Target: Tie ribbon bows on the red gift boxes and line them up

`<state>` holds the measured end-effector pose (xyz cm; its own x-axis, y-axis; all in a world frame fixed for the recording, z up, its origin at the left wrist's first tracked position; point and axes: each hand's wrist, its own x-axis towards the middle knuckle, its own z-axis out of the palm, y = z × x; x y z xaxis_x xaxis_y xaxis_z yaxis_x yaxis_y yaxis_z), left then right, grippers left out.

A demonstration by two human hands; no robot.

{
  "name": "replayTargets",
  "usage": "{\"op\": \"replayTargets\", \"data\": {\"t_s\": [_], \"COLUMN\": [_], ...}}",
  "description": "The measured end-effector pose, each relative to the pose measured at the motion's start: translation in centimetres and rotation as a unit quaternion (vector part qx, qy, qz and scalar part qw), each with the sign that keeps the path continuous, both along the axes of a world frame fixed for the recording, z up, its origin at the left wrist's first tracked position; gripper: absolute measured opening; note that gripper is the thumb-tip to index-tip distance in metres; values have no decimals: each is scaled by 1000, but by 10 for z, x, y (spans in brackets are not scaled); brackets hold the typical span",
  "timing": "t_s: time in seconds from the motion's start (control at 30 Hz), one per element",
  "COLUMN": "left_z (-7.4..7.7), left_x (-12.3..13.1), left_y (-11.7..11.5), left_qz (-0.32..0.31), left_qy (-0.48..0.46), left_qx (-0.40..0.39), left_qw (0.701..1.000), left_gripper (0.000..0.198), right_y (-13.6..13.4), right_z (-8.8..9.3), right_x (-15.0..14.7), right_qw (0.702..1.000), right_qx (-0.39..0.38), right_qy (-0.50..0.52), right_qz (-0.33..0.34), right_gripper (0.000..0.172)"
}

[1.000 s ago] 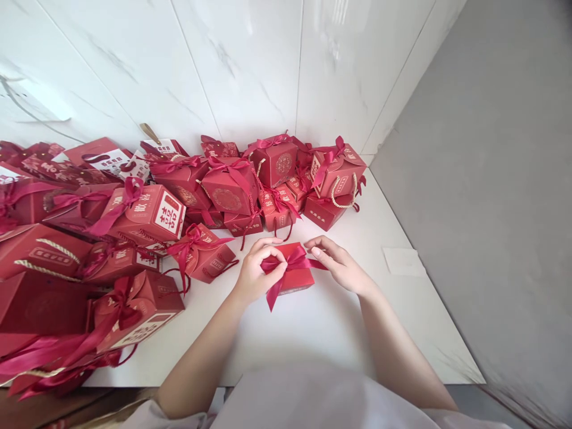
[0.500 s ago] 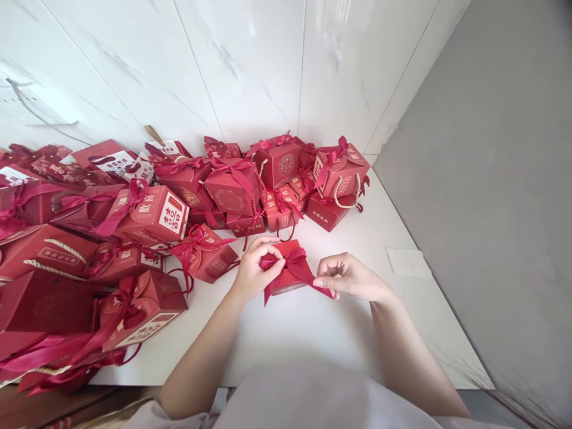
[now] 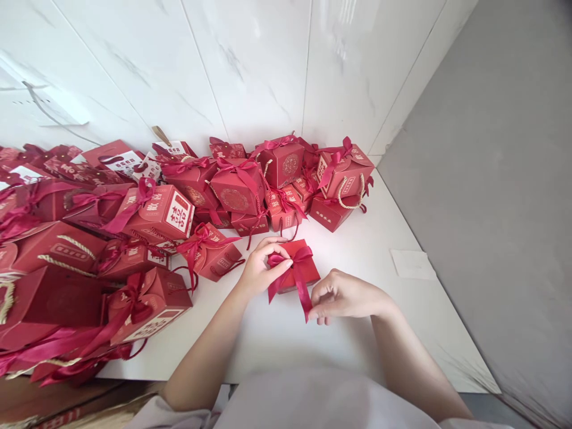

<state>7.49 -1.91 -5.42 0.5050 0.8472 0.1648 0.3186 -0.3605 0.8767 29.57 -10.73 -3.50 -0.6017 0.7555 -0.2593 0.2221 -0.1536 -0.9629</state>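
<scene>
A small red gift box [image 3: 309,269] sits on the white table before me, with a dark pink ribbon bow [image 3: 302,255] on its top. My left hand [image 3: 264,268] pinches the bow's left loop between thumb and finger. At the box's front right, my right hand [image 3: 342,297] is closed at the end of one ribbon tail [image 3: 304,298], its thumb and fingertips on the ribbon. The other tail hangs over the front left of the box. My left fingers hide part of the bow.
Many red gift boxes [image 3: 154,208] with ribbons and rope handles are piled along the left and back. A pale square [image 3: 413,264] lies at the table's right edge. Marbled tiles [image 3: 263,65] rise behind, and a grey surface [image 3: 491,179] lies to the right.
My right hand has drawn the ribbon tail down and to the left, so it now hangs toward me. My left hand stays on the bow. The view has shifted slightly.
</scene>
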Motion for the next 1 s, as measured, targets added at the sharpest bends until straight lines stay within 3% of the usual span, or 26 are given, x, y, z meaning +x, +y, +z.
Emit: {"op": "replayTargets", "data": {"t_s": [0.07, 0.17, 0.27, 0.37, 0.53, 0.67, 0.77, 1.0], "left_z": [2, 8, 16, 19, 15, 10, 7, 5], "left_x": [-7, -19, -29, -30, -23, -17, -13, -9], "left_y": [4, 11, 13, 13, 10, 8, 6, 3], "left_qz": [-14, -4, -3, -11, 1, 9, 22, 56], "left_qy": [-26, -40, 16, 54, 27, -11, -31, 1], "left_qx": [-28, -26, 9, 19, 6, -11, -25, 18], "left_qw": [999, 999, 1000, 998, 1000, 1000, 999, 998], "left_gripper": [12, 17, 17, 15, 17, 27, 32, 38], "right_y": [2, 7, 13, 17, 18, 19, 19, 21], "right_z": [1, -3, -10, -16, -19, -18, -19, -21], "right_x": [7, 14, 11, 1, -15, -16, -15, -14], "right_qw": [999, 982, 947, 921, 927, 935, 932, 936], "right_qx": [-6, 29, 74, 119, 157, 158, 169, 150], "right_qy": [16, 26, 43, 68, 82, 89, 83, 100], "right_qz": [-41, -186, -310, -364, -331, -305, -309, -302], "right_gripper": [35, 40, 34, 29, 38, 25, 25, 33]}}
